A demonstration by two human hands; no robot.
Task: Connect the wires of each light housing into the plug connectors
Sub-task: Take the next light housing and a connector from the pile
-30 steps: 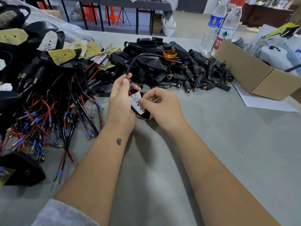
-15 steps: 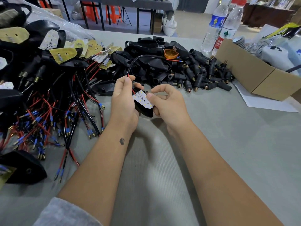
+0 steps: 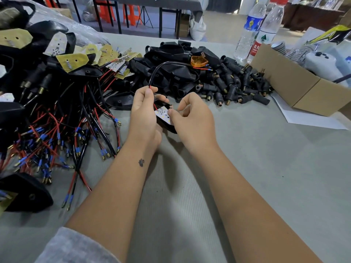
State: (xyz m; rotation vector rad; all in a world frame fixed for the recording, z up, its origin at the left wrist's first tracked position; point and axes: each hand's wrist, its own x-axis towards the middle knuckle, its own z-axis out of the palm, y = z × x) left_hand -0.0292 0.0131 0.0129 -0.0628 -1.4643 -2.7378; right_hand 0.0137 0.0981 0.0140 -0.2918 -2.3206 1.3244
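Left hand (image 3: 143,114): fingers curled, pinching the black-sheathed red wire (image 3: 161,68) at its top. Right hand (image 3: 191,118): thumb and fingertips pinching the black light housing with white LED board (image 3: 163,114), held between both hands above grey tabletop (image 3: 266,168).

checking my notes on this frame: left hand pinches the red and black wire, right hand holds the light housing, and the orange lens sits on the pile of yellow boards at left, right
Not quite. The head view shows the orange lens on the heap of black connectors behind the hands, not on the yellow boards at left. The rest stands: the left hand pinches the wire, the right hand holds the light housing.
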